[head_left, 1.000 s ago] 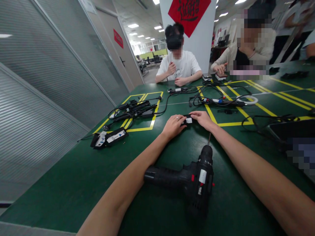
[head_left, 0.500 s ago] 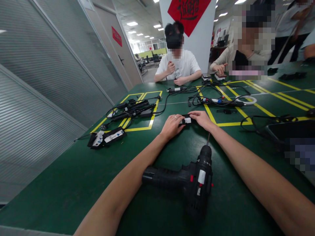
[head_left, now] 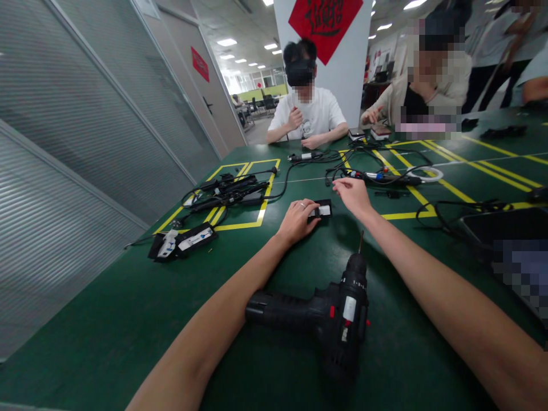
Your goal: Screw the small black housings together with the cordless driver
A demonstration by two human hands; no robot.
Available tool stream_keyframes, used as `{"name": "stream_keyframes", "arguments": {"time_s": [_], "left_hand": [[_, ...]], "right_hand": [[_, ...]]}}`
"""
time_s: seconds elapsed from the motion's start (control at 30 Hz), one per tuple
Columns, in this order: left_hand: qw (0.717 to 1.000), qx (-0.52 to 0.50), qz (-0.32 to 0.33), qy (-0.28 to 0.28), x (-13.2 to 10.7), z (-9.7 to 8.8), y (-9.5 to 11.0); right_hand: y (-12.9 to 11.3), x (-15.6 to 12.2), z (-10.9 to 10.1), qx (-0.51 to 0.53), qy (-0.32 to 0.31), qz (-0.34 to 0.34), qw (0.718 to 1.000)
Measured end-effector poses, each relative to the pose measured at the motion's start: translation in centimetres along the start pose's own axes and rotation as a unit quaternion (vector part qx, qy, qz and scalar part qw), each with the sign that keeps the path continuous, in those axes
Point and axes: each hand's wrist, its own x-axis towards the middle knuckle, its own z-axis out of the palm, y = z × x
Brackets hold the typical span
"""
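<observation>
My left hand (head_left: 295, 220) rests on the green table (head_left: 107, 319) with its fingers closed on the left end of a small black device with a white label (head_left: 323, 209). My right hand (head_left: 353, 194) hovers just right of and above that device, lifted off it; its fingers are curled and what they pinch, if anything, is too small to see. A black cordless drill (head_left: 338, 322) lies on its side between my forearms, its bit pointing away from me.
A tangle of black cables and adapters (head_left: 231, 191) lies in a yellow-taped square at left. Another opened black device (head_left: 182, 241) sits nearer the left edge. More cables and tools (head_left: 385, 177) lie ahead. Two people sit across the table (head_left: 310, 114). A dark tray (head_left: 509, 234) is at right.
My right hand has lifted off the small black device and moved up and away. My left hand still holds the device in place.
</observation>
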Motion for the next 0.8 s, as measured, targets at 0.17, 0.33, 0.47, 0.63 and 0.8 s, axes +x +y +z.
{"name": "stream_keyframes", "arguments": {"time_s": [0.17, 0.33, 0.47, 0.63, 0.8], "left_hand": [[1.000, -0.026, -0.007, 0.008, 0.0, -0.1, 0.2], [0.992, -0.051, -0.045, 0.106, -0.1, -0.4, 0.2], [0.982, -0.050, -0.052, 0.174, -0.1, -0.5, 0.3], [0.985, -0.041, -0.044, 0.159, -0.1, -0.4, 0.5], [0.990, -0.034, -0.030, 0.136, 0.0, -0.4, 0.6]], "right_hand": [[-3.1, -0.4, 0.2, -0.041, -0.007, -0.035, 0.998], [-5.2, -1.7, 1.6, -0.068, -0.038, -0.053, 0.996], [-6.5, -2.8, 3.0, 0.074, -0.137, 0.033, 0.987], [-6.9, -3.9, 4.3, 0.186, -0.201, 0.106, 0.956], [-4.7, -3.2, 4.4, 0.111, -0.173, 0.049, 0.978]]}}
